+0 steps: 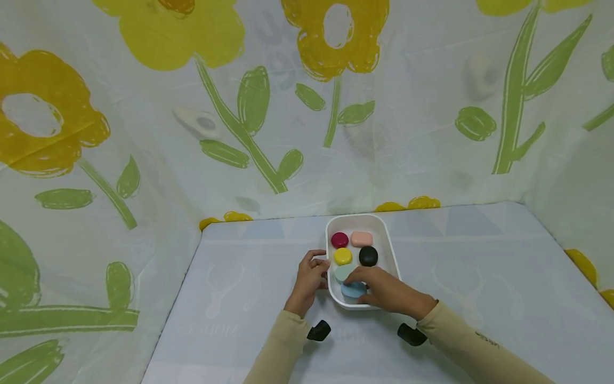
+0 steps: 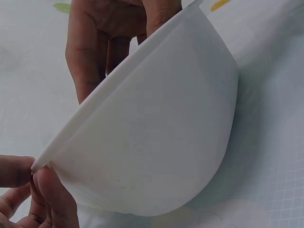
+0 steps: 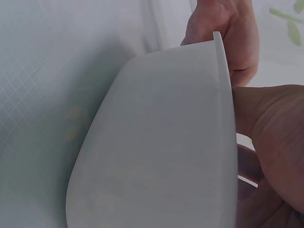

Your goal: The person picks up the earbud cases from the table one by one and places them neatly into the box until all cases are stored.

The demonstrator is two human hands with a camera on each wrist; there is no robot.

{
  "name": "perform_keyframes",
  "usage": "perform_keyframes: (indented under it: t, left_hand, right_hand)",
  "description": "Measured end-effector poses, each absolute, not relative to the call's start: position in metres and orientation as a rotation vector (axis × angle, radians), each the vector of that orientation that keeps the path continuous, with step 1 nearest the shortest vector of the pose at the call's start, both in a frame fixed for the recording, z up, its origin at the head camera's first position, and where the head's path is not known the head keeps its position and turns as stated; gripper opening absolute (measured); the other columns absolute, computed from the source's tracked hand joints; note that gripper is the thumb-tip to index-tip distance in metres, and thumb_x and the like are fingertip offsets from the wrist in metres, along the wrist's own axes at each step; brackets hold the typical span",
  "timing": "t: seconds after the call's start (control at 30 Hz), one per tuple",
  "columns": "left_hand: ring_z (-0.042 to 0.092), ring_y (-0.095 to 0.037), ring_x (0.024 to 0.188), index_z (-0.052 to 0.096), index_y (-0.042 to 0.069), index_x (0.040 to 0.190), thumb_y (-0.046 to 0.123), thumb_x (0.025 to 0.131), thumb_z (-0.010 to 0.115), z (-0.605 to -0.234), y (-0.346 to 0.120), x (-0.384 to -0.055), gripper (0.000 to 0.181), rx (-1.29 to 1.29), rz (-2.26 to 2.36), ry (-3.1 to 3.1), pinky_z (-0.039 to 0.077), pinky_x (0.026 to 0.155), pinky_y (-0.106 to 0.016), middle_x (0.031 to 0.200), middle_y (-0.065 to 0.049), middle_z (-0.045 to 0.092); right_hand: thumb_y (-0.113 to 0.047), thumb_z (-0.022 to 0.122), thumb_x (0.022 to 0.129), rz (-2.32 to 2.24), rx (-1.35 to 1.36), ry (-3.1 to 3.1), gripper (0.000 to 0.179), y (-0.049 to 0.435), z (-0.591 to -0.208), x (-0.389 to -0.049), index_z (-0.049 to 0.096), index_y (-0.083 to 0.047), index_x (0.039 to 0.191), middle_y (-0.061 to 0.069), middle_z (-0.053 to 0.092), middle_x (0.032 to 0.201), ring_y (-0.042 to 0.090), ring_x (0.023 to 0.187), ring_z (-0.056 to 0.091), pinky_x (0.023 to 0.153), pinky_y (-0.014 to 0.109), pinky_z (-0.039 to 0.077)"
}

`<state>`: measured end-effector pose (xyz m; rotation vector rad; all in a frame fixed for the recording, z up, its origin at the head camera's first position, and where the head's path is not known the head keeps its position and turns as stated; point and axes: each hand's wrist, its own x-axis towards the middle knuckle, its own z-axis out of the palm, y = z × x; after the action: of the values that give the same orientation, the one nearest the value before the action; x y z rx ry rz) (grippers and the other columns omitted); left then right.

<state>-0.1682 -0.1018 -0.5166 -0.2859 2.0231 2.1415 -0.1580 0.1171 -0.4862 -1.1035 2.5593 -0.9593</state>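
A white plastic basin (image 1: pixel 396 265) with rounded corners stands on the table. My left hand (image 1: pixel 309 278) pinches its rim between thumb and fingers, plain in the left wrist view beside the basin wall (image 2: pixel 161 114). Over the near end reaches my right hand (image 1: pixel 387 290), thumb and fingertips gripping a light blue oval piece (image 1: pixel 353 290) shaped like a bar of soap. A pale green round piece (image 1: pixel 343 273) lies just beyond it. Farther in are yellow (image 1: pixel 342 256), black (image 1: pixel 368 256), dark red (image 1: pixel 340 240) and pink (image 1: pixel 362 239) pieces. In the right wrist view, the basin wall (image 3: pixel 156 133) hides the pieces.
A pale patterned cloth (image 1: pixel 479 298) covers the table. Behind it and at both sides hangs a white curtain (image 1: pixel 408 133) printed with large yellow flowers. Black wrist mounts (image 1: pixel 411 335) sit beneath both forearms.
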Motion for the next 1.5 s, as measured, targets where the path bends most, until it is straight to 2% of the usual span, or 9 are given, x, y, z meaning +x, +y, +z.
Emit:
perform_keyframes:
  t: [1.0, 1.23, 1.5]
  left_hand:
    - [0.057, -0.013, 0.069, 0.055, 0.004, 0.139, 0.010, 0.107, 0.060, -0.5168, -0.1019, -0.1690, 0.033, -0.295, 2.139, 2.012, 0.053, 0.052, -0.020, 0.106, -0.013, 0.066]
    - [0.057, -0.012, 0.069, 0.055, 0.004, 0.139, 0.010, 0.107, 0.060, -0.5159, -0.1020, -0.1693, 0.033, -0.295, 2.139, 2.006, 0.052, 0.051, -0.020, 0.108, -0.016, 0.066]
    - [0.058, -0.013, 0.071, 0.055, 0.004, 0.139, 0.009, 0.107, 0.059, -0.5152, -0.1012, -0.1691, 0.032, -0.301, 2.141, 2.001, 0.053, 0.052, -0.020, 0.106, -0.015, 0.066]
  right_hand:
    - [-0.004, 0.091, 0.082, -0.939, -1.109, 2.536, 0.043, 0.1164, -0.4886, -0.1624, 0.075, -0.006, 0.122, 0.004, 0.075, 0.121, 0.023, 0.110, 0.068, 0.100, 0.045, 0.058]
    - [-0.003, 0.090, 0.082, -0.931, -1.126, 2.540, 0.043, 0.1165, -0.4884, -0.1633, 0.076, -0.004, 0.122, 0.005, 0.076, 0.120, 0.022, 0.109, 0.069, 0.099, 0.043, 0.059]
    - [0.001, 0.087, 0.085, -0.963, -1.077, 2.549, 0.042, 0.1206, -0.4923, -0.1630, 0.075, -0.004, 0.124, 0.005, 0.075, 0.123, 0.025, 0.114, 0.070, 0.099, 0.046, 0.059]
